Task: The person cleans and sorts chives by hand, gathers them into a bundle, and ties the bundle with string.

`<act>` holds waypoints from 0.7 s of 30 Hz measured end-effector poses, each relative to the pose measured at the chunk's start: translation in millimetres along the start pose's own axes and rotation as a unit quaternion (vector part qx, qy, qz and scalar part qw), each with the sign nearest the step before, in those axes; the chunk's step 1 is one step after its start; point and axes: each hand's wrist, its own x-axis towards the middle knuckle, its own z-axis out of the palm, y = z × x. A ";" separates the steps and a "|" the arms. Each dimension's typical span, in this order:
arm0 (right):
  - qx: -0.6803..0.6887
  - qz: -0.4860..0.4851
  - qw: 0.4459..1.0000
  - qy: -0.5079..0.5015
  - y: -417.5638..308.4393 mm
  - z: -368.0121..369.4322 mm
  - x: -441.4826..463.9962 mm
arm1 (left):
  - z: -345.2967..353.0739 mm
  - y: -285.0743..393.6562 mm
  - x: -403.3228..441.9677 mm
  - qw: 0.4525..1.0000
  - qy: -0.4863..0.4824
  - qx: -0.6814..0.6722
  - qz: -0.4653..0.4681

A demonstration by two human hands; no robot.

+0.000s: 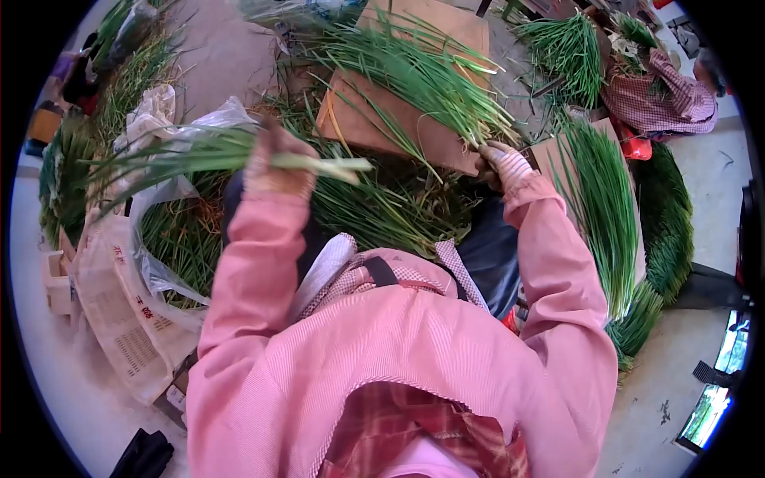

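Note:
My left hand, in a light glove with dark fingertips, is closed around a bunch of green stalks. Their leafy ends point left and their pale ends stick out to the right. At the right, my right hand, also gloved, has its fingers bent at the white root ends of a loose pile of stalks. What its fingertips hold is too small to make out. That pile lies across a brown board. More green leaves lie below the board, between my legs.
A plastic bag and woven sack with leaves stand at the left. Long stalks lie on another board at the right, beside darker bundles. Another green bundle is at the upper right, near a checkered cloth.

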 end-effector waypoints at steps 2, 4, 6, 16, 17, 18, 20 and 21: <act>0.137 0.043 0.990 -0.008 -3.1 8.7 -7.5 | -19.4 -35.5 -7.5 0.983 0.022 -0.107 -0.146; 0.185 0.049 0.982 -0.012 8.6 18.9 -11.4 | -42.8 -64.2 -16.3 0.967 0.010 -0.114 -0.228; 0.286 0.049 0.956 -0.037 12.6 36.7 -20.9 | -57.9 -83.9 -18.8 0.958 0.105 -0.031 -0.265; -0.033 -0.222 0.962 -0.157 95.7 126.0 -28.9 | -51.9 -118.1 -6.5 0.962 0.100 0.156 -0.201; -0.037 -0.229 0.960 -0.156 91.0 126.3 -34.2 | -39.2 -112.5 -7.4 0.959 0.147 0.163 -0.178; -0.042 -0.235 0.959 -0.154 83.9 123.7 -39.4 | -25.1 -109.4 -2.5 0.962 0.176 0.167 -0.127; -0.257 -0.242 0.917 -0.186 56.3 103.1 -57.2 | -21.2 -79.9 16.4 0.988 0.062 0.139 -0.037; -0.287 -0.263 0.904 -0.176 62.1 90.6 -54.3 | -20.2 -51.5 31.8 0.987 0.094 0.130 0.007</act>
